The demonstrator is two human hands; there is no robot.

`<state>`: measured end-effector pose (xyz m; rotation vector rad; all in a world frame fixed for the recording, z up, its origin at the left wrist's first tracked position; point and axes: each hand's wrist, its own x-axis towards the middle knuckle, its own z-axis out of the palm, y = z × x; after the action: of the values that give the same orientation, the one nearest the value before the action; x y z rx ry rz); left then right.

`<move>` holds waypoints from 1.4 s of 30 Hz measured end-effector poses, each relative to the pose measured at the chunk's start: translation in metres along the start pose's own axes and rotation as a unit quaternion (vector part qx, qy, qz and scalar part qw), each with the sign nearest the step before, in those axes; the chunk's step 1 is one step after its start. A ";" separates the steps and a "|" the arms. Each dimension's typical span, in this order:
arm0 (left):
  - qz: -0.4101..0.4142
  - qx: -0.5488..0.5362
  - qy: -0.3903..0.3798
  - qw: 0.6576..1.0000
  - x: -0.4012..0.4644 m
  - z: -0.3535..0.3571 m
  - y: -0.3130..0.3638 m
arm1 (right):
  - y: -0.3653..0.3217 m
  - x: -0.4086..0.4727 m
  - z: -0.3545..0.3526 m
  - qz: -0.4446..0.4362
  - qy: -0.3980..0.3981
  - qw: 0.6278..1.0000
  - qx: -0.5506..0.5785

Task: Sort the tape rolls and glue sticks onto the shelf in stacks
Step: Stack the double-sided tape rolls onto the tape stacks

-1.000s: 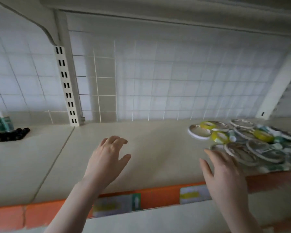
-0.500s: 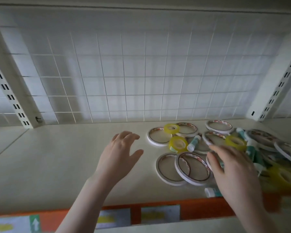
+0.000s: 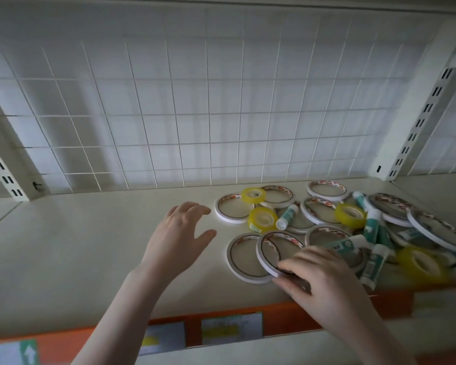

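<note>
The shelf (image 3: 90, 246) carries a loose pile on its right part. The right hand (image 3: 324, 277) pinches a wide white tape roll (image 3: 270, 255) that lies tilted on another; it may slip and push its neighbours. The left hand (image 3: 177, 238) hovers relaxed, holding nothing. One glue stick (image 3: 287, 216) points its white cap toward the front-left.

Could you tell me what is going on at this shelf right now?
A person is starting to sort a jumble of stationery on the shelf. Their right hand pinches the near edge of a wide white tape roll that leans tilted on another flat roll. The left hand hovers open over bare shelf, holding nothing. White rolls, yellow tape rolls and green-and-white glue sticks lie mixed in a loose pile; no stacks are built yet.
</note>
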<state>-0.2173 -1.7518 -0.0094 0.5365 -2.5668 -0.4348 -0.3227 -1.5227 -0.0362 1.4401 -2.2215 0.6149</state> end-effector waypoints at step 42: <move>0.211 -0.020 -0.117 0.970 -0.033 0.000 0.007 | 0.024 0.000 -0.005 0.019 0.088 0.994 0.067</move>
<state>-0.1928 -1.7309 -0.0195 -0.0876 -2.7887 -0.4154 -0.3442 -1.5110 -0.0356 1.3520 -2.1091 0.8826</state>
